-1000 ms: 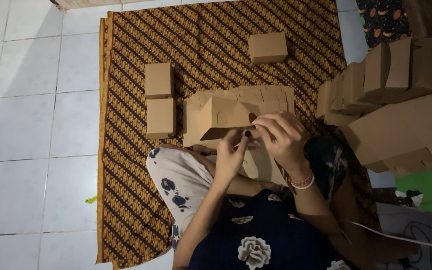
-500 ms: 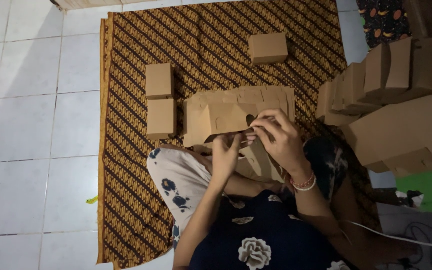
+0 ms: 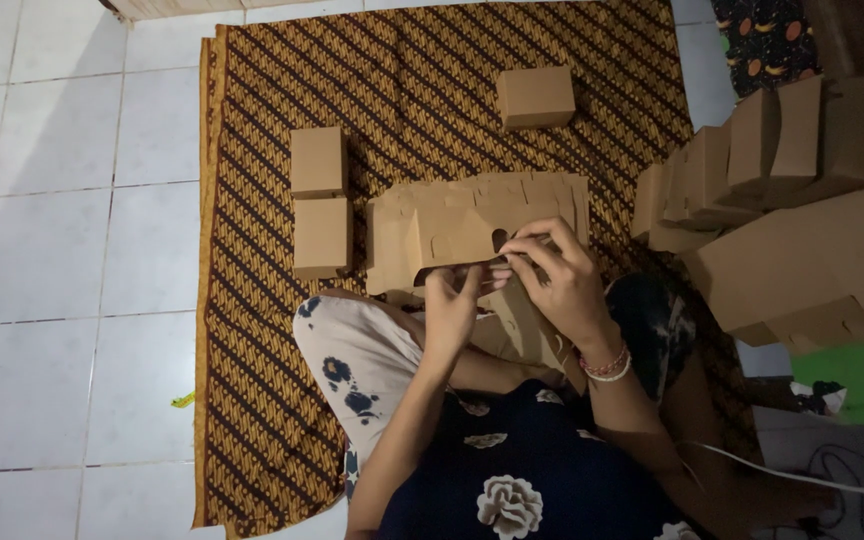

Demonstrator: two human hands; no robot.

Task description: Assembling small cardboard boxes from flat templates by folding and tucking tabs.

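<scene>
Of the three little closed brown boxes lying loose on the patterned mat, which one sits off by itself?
The far box, up by the mat's top edge. The other two, the upper box and the lower box, lie as a pair, one right above the other, on the left.

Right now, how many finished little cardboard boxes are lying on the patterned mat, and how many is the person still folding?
Finished brown boxes on the patterned mat: 3, namely one far box and a left pair.
Box being folded, held by the left hand and right hand: 1.
Total: 4.
The stacked boxes at the right overlap too much to count.
</scene>
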